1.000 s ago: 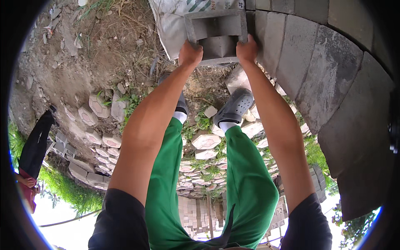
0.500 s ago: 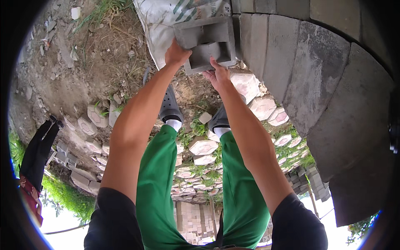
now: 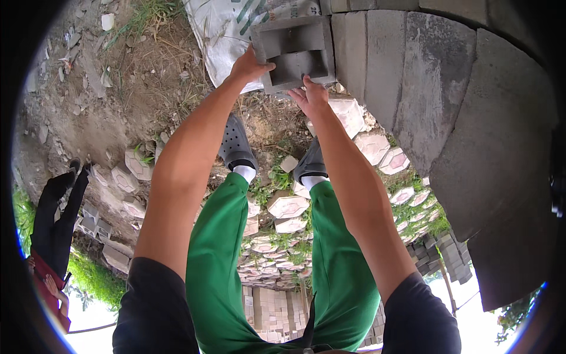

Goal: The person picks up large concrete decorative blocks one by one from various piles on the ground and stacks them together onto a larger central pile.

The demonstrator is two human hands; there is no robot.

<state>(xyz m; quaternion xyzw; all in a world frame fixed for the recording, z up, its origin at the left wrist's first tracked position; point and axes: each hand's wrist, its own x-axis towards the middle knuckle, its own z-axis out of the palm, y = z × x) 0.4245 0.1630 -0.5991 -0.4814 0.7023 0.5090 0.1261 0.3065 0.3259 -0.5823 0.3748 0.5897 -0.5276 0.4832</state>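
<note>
One package shows — a white woven sack (image 3: 227,35) lying flat on the bare ground at the top of the view, just left of the grey paving slabs. It is crumpled and roughly rectangular, with green diagonal stripes and dark print near its upper edge — a grey concrete block covers its right part.

Block (image 3: 293,52): grey concrete, matt, coarse and gritty; wall blocks (image 3: 436,88) same concrete, rougher and mottled. Sack (image 3: 227,32) behind it: white woven plastic, slight sheen, creased. Ground (image 3: 118,88) is dry dirt and straw; pavers (image 3: 288,206) pale matt cast stone.
</note>
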